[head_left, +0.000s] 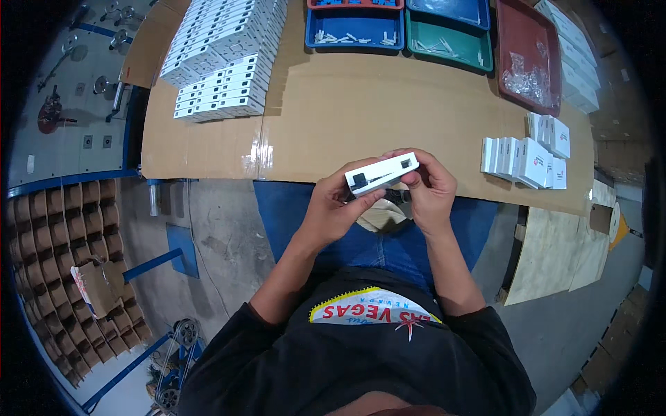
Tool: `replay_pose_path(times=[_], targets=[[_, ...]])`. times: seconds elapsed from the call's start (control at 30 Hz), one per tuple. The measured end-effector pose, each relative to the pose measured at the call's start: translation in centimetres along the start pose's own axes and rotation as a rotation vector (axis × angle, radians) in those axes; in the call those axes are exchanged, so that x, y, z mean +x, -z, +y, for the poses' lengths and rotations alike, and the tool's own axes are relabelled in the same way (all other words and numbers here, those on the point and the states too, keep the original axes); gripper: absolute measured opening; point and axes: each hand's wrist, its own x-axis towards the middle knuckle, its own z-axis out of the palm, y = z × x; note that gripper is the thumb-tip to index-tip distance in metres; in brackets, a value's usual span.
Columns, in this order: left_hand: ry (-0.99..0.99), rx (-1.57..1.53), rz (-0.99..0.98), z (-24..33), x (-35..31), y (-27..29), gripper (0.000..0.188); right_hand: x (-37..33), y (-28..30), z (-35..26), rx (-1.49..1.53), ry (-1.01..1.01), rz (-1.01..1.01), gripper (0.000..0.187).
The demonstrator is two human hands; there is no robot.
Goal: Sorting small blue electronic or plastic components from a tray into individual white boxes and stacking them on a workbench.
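Both my hands hold a white plastic casing (381, 172), tilted, just off the near edge of the table and above my lap. It has a small dark square opening at each end, and a narrow gap runs along its side. My left hand (333, 208) grips the left end, with its thumb along the lower edge. Around the right end close the fingers and thumb of my right hand (431, 193). A small dark object (397, 196) shows under the casing; I cannot make out what it is.
Stacks of white casings (222, 97) stand back left on the cardboard-covered table (340, 118). At the back are a blue tray (355, 48) and a green tray (451, 64) of small parts. A dark red tray (525, 28) holds clear pieces. Small white boxes (533, 163) sit at right.
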Motion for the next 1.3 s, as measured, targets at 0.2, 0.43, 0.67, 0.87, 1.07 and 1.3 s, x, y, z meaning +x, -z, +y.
replay_pose_path(times=[0.2,0.43,0.67,0.87,1.07,1.3], targets=[[-0.032,-0.065,-0.023,0.0,0.1,0.2,0.047,-0.1,-0.3,-0.3,-0.034,-0.008,0.02,0.04],[-0.018,-0.027,-0.061,0.4,0.1,0.4,0.049,0.2,0.0,0.2,0.024,0.075,-0.02,0.04],[-0.051,-0.019,-0.096,0.2,0.2,0.7,0.051,0.6,-0.2,-0.5,-0.011,0.055,-0.05,0.048],[-0.098,0.021,-0.137,0.1,0.0,1.0,0.054,0.7,-0.4,-0.6,0.02,0.04,-0.14,0.061],[-0.118,0.066,-0.197,0.9,0.2,0.8,0.053,0.5,-0.8,-0.5,0.108,0.029,-0.15,0.063],[-0.312,-0.081,-0.003,0.6,0.0,-1.2,0.047,0.1,-0.6,-0.3,0.233,-0.036,-0.037,0.05]])
